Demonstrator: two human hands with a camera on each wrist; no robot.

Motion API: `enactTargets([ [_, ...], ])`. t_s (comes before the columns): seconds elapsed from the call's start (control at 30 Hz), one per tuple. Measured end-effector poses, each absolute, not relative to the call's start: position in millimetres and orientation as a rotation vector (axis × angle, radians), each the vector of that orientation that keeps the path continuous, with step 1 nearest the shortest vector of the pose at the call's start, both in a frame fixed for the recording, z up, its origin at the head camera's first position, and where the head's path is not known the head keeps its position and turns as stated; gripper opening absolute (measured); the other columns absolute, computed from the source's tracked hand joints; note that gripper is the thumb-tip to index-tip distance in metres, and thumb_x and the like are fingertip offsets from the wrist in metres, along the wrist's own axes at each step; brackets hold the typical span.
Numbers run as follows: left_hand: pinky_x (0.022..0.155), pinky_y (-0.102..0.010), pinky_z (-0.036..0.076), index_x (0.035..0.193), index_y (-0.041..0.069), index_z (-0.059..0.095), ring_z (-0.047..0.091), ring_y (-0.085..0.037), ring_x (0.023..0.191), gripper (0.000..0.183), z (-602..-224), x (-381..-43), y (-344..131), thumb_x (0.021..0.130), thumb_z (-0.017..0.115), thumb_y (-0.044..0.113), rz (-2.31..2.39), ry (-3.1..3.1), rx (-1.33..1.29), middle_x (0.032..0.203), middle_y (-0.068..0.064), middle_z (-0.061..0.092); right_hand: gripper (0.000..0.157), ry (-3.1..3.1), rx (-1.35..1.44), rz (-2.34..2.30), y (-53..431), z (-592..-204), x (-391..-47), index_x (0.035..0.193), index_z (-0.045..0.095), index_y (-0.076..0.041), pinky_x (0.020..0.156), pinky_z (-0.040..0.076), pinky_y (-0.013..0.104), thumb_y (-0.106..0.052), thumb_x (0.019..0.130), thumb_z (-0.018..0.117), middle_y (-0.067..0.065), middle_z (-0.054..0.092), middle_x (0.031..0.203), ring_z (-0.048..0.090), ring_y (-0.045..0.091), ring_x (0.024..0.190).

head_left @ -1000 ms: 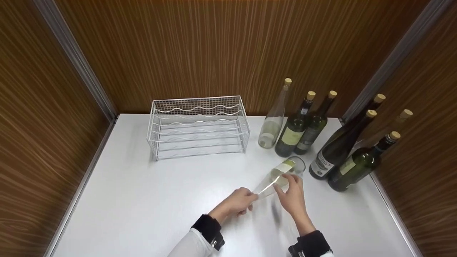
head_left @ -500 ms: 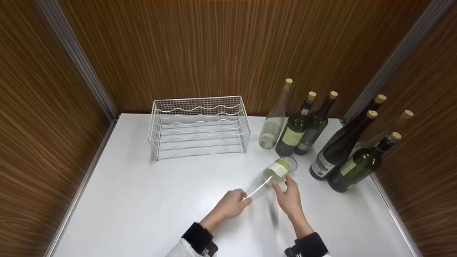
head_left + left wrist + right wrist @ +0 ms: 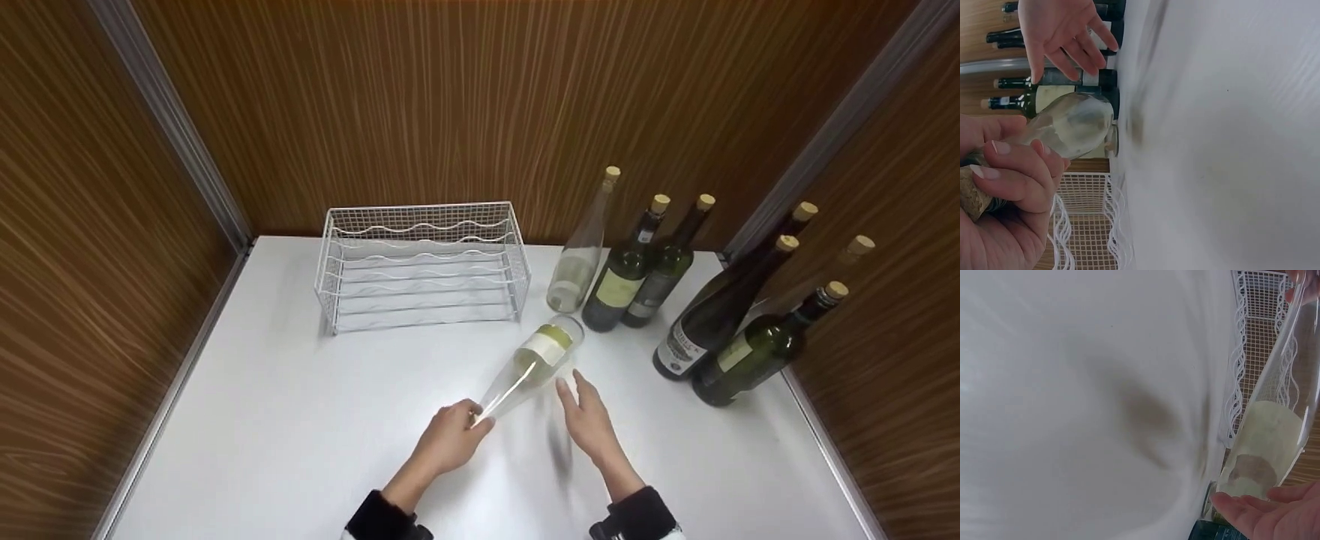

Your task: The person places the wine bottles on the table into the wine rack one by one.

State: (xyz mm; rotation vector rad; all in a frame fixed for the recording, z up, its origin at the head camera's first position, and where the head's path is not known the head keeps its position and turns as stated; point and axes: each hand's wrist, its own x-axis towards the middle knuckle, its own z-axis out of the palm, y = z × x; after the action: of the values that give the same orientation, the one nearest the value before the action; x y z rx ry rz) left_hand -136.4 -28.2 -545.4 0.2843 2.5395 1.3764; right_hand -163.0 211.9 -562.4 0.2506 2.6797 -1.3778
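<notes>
A clear glass bottle (image 3: 534, 358) with a pale label is held tilted, its base towards the back right. My left hand (image 3: 452, 437) grips it by the neck. Close up in the left wrist view, the fingers curl round the neck and a cork (image 3: 972, 194) shows at its end. My right hand (image 3: 591, 424) is to the right of the bottle's lower part, fingers extended and holding nothing. In the left wrist view a gap separates that right hand (image 3: 1067, 42) from the glass. The right wrist view has the bottle's label (image 3: 1266, 439) just above the fingertips.
A white wire rack (image 3: 424, 266) with wavy bars stands at the back, left of centre. Corked bottles stand to its right: a clear bottle (image 3: 577, 266), a green bottle (image 3: 619, 281), a dark bottle (image 3: 690, 341) and several others. Wood-patterned panels (image 3: 420, 97) enclose the white table (image 3: 300, 420).
My left hand has carried the clear bottle leftwards, away from the standing bottles. The right hand, earlier around the bottle's body, has come away from it and shifted slightly left.
</notes>
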Motion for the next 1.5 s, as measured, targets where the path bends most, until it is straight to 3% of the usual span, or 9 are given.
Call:
enactTargets([
  [0.33,0.042,-0.022,0.035,0.113,-0.008,0.063,0.042,-0.008,0.051,0.039,-543,-126,-59,0.097,0.062,0.027,1.424,2.569,0.192,0.067,0.002,0.052,0.088,2.678,0.155,-1.301,195,-564,-166,0.151,0.028,0.003,0.113,0.02,0.057,-0.065,0.097,0.031,0.029,0.028,0.152,0.024,0.044,0.141],
  [0.7,0.041,-0.019,0.034,0.119,-0.012,0.059,0.043,-0.009,0.051,0.042,-541,-121,-92,0.099,0.059,0.025,1.512,2.519,0.042,0.068,-0.002,0.054,0.087,2.673,0.073,-1.263,178,-563,-169,0.151,0.029,0.003,0.113,0.021,0.057,-0.065,0.096,0.032,0.029,0.029,0.152,0.025,0.044,0.141],
  [1.03,0.048,-0.025,0.04,0.12,-0.014,0.058,0.048,-0.015,0.059,0.043,-544,-124,-116,0.099,0.058,0.024,1.602,2.575,-0.117,0.079,-0.011,0.06,0.083,2.693,-0.023,-1.221,165,-564,-171,0.15,0.031,0.004,0.112,0.021,0.058,-0.061,0.099,0.033,0.029,0.03,0.151,0.026,0.044,0.14],
  [1.33,0.061,-0.034,0.05,0.12,-0.013,0.059,0.06,-0.025,0.077,0.043,-551,-129,-131,0.099,0.058,0.024,1.668,2.566,-0.289,0.095,-0.02,0.065,0.071,2.696,-0.119,-1.213,151,-563,-175,0.149,0.032,0.004,0.112,0.022,0.059,-0.05,0.103,0.037,0.031,0.031,0.15,0.028,0.045,0.139],
  [1.5,0.063,-0.034,0.052,0.122,-0.015,0.056,0.063,-0.03,0.084,0.045,-555,-132,-138,0.1,0.057,0.024,1.683,2.545,-0.392,0.096,-0.02,0.065,0.075,2.689,-0.184,-1.216,143,-563,-176,0.149,0.033,0.004,0.112,0.022,0.058,-0.054,0.102,0.036,0.03,0.031,0.15,0.028,0.045,0.14],
])
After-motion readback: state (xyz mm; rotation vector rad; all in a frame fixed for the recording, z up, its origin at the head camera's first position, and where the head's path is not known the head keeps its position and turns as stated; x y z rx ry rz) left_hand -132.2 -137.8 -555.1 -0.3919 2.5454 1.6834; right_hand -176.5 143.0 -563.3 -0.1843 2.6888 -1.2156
